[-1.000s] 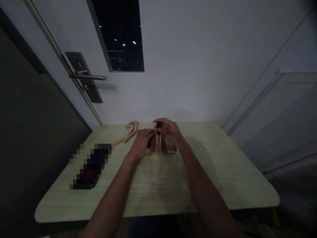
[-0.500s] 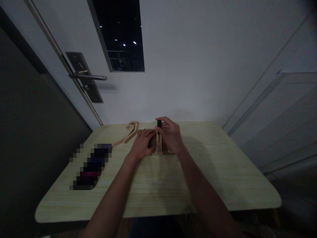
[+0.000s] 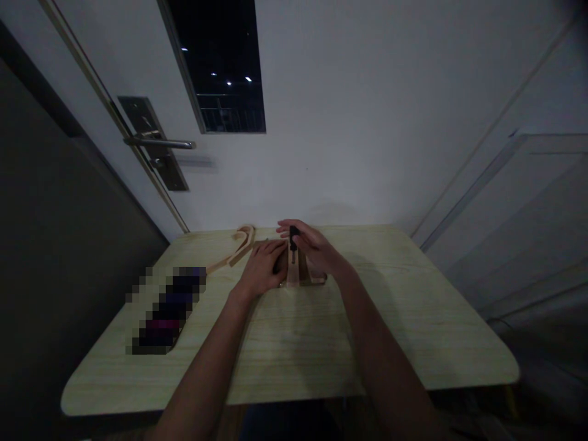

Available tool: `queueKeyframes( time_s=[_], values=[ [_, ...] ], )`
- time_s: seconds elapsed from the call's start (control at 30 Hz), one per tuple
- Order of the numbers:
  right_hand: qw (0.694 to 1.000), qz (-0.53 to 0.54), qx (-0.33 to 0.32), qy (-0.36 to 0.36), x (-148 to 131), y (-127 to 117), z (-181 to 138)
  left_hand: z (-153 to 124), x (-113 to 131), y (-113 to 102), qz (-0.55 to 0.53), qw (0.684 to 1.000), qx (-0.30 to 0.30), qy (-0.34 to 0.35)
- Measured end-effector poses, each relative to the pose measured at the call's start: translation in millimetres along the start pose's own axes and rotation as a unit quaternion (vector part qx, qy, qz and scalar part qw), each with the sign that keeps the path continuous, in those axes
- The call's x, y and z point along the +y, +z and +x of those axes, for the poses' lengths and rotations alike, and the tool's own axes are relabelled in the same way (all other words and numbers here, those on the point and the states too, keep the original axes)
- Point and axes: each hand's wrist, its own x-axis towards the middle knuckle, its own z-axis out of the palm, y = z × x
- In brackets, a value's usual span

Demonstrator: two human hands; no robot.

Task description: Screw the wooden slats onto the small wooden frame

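A small screwdriver (image 3: pixel 294 239) with a black handle stands nearly upright, its shaft pointing down at a light wooden strip (image 3: pixel 293 277). My right hand (image 3: pixel 316 245) has it between thumb and fingers, and some fingertips stretch out past the handle. My left hand (image 3: pixel 264 266) rests over the left part of the wooden assembly, fingers across its top and thumb on the near side. Of that wooden assembly (image 3: pixel 316 282), the near right end shows; much of the rest is under my hands. The screwdriver's tip is too small to make out.
A curved wooden hook piece (image 3: pixel 241 248) lies left of my hands. Farther left on the table (image 3: pixel 275 343) is a dark, pixelated flat object (image 3: pixel 168 312). Behind the table stands a white door with a metal handle (image 3: pixel 160 143) and a dark window.
My right hand has loosened its fingers around the screwdriver handle and turned, with fingertips now reaching left beyond it. The left hand stays on the wooden assembly.
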Motion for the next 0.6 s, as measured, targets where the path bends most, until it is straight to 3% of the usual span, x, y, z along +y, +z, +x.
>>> queueKeyframes(
  time_s=[0.1,0.33,0.6],
  values=[
    [0.998,0.061,-0.006,0.022,2,-1,1,0,-1,1,0.007,1.0,0.002,-0.001],
    [0.986,0.091,0.111,0.08,1,10,5,-1,-1,2,-0.002,1.0,0.007,0.0],
    [0.969,-0.026,0.22,0.104,1,24,9,1,1,0,-0.013,1.0,0.003,-0.003]
  ],
)
